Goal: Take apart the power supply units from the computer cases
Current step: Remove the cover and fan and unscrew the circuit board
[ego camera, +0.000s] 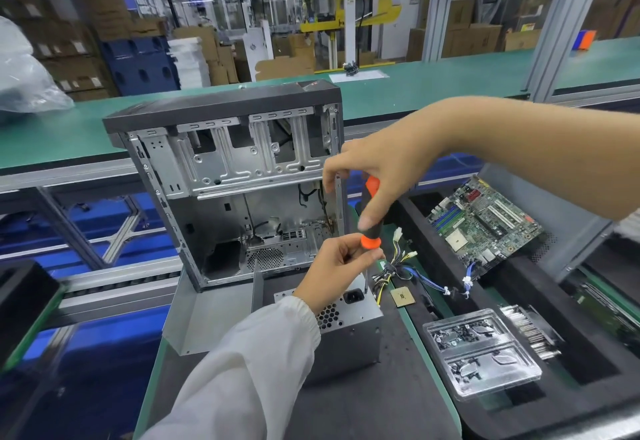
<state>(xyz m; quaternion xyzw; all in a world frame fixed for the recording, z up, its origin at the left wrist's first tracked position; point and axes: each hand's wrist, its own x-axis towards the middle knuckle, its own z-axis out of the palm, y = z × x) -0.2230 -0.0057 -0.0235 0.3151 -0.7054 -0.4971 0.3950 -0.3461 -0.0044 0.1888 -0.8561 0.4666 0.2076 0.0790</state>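
Hands: right and left both grip orange-black screwdriver over grey metal power supply box; tip could slip off screw if tilted

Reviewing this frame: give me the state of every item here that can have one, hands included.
Computer case: upright, side open, interior stripped.
Power supply unit: out of the case, lying on the mat.
Screwdriver: vertical, tip down at the power supply unit.
Left hand: pinching the screwdriver's lower end.
Right hand: gripping the screwdriver handle.
Motherboard: removed, tilted in the foam tray.
Processor chip: loose on the mat.
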